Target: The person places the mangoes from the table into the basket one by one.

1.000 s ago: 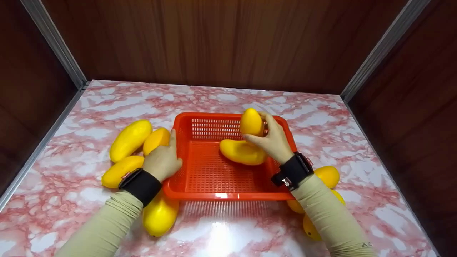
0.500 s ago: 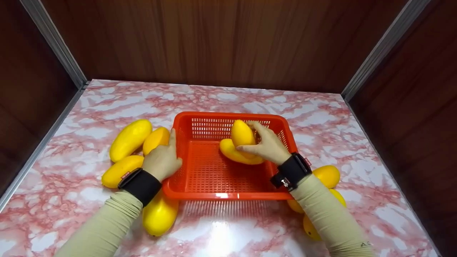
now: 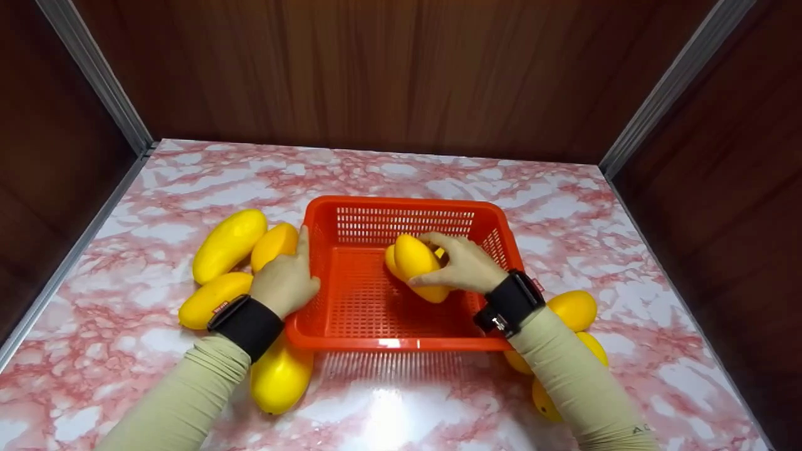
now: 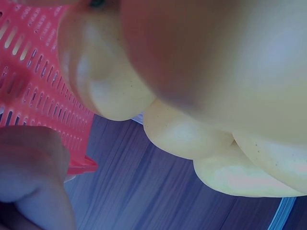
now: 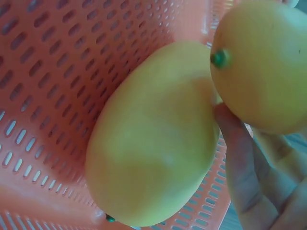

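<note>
My right hand (image 3: 467, 266) holds a yellow mango (image 3: 415, 260) between thumb and fingers, inside the red plastic basket (image 3: 407, 344). Under it, mostly covered in the head view, lies a second mango (image 5: 153, 139) on the basket floor. In the right wrist view the held mango (image 5: 264, 67) shows its green stem end, with fingers below it. My left hand (image 3: 285, 285) grips the basket's left wall, index finger straight along the rim and thumb on the inner side. In the left wrist view, curled fingers (image 4: 31, 167) show beside the slotted wall.
Left of the basket, several mangoes (image 3: 230, 246) lie close together, and one mango (image 3: 282, 379) sits by the front left corner. More mangoes (image 3: 573, 309) lie at the right, partly behind my right forearm. Dark wood panels (image 3: 376, 75) enclose the marbled table (image 3: 238, 169).
My right hand has brought the held mango down and to the left, from above the basket's back right to over the lying mango. The left hand has stayed still.
</note>
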The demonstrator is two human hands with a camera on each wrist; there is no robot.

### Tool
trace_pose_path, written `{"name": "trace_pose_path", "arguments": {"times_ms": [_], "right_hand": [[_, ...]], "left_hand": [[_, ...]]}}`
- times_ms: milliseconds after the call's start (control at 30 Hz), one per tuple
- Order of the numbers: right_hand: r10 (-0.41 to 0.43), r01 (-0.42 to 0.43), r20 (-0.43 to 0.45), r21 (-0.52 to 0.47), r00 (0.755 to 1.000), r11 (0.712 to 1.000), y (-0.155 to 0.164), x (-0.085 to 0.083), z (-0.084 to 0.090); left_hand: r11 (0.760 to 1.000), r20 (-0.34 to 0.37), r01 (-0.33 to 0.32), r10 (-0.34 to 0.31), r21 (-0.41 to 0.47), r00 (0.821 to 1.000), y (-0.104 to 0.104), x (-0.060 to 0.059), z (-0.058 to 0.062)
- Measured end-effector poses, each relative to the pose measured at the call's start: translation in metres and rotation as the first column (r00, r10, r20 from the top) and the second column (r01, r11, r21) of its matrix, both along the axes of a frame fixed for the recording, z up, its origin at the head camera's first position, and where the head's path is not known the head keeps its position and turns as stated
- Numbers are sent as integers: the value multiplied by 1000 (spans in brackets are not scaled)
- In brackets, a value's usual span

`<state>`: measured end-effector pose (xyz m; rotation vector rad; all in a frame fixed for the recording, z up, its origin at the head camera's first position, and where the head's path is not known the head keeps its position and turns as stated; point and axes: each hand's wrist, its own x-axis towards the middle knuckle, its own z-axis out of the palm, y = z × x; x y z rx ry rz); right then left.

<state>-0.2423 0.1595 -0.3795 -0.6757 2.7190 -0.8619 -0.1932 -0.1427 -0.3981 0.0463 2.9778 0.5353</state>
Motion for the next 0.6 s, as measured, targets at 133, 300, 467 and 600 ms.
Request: {"name": "trace_pose_path", "arguments": {"times_ms": [133,300,467,600], "right_hand": [[77,-77,1,62,997,995,-1,1,-1],[136,-140,35,133,990,981,-1,3,-3],[176,-180,35,203,984,963,-2,3,-5],[190,-192,33,237,981,952,-3,3,-5]], "left_hand": [[1000,-4,4,-4,-10,1000,0,0,-1],[1000,-4,0,0,-7,1000,0,0,-1],[1000,-2,-1,1,-8,1000,0,0,-1],[1000,5,0,0,-6,1000,0,0,0]]}}
